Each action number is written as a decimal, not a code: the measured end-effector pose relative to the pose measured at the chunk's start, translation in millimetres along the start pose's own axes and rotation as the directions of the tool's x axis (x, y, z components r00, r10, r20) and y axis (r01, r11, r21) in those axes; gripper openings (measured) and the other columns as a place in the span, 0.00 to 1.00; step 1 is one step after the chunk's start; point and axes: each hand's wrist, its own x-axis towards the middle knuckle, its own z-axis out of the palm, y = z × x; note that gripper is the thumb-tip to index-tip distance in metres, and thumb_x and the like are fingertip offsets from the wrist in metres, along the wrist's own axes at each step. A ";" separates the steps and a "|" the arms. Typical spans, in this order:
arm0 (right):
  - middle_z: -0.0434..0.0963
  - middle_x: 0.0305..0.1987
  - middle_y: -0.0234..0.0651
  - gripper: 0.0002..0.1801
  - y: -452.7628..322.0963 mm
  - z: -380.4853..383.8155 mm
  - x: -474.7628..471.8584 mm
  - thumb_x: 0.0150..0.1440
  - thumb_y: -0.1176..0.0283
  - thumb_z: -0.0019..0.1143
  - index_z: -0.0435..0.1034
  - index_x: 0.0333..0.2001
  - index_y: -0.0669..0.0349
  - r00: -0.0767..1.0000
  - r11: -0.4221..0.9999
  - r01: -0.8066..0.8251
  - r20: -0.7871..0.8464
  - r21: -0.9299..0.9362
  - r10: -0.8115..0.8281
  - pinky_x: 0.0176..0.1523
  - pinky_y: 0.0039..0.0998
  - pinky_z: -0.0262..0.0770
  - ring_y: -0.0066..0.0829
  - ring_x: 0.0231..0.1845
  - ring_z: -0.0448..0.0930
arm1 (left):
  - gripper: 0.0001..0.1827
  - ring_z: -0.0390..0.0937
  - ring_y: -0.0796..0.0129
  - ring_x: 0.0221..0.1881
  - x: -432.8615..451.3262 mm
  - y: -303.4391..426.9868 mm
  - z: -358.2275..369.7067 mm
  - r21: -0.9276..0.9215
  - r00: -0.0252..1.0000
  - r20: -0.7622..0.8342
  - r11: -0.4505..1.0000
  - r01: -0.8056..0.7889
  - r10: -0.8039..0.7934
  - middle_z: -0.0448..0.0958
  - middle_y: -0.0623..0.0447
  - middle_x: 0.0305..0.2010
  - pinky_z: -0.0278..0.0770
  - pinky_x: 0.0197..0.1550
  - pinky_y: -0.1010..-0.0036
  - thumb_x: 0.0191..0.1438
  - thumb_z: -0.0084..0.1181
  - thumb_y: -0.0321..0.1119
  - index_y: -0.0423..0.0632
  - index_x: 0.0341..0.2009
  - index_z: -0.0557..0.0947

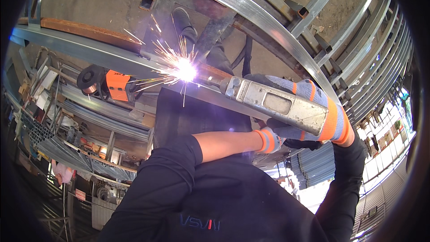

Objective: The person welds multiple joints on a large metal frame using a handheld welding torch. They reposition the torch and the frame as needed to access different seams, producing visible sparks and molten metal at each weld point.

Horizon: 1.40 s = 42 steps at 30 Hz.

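My right hand (309, 89), in a grey and orange knit glove with dark coated fingers, is wrapped around a scuffed metal welding gun (275, 102). The gun points left, and a white-violet glare with flying sparks (185, 70) burns ahead of its front end. The glare sits on a long galvanized steel beam (111, 53) crossing before me, and it hides the exact spot. My left forearm reaches across my body; my left hand (272, 141), gloved alike, is below the gun and mostly hidden, so its grip does not show.
A long galvanized frame rail (268, 16) curves past the gun's far side, joined to several crossbars. Rusty steel tubing (90, 32) lies along the beam. My shoe (181, 16) is on the floor beyond. An orange Jasic machine (117, 85) with a wire spool (90, 80) stands left.
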 end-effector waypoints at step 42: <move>0.75 0.68 0.52 0.35 -40.5 15.4 80.7 0.53 0.65 0.70 0.73 0.65 0.64 0.999 0.941 0.047 0.013 -0.336 -0.046 0.62 0.40 0.78 0.51 0.61 0.81 | 0.16 0.79 0.59 0.39 -107.8 -41.8 -13.7 -0.889 0.820 0.022 0.364 0.278 -0.573 0.78 0.49 0.38 0.75 0.40 0.67 0.70 0.42 0.33 0.36 0.54 0.77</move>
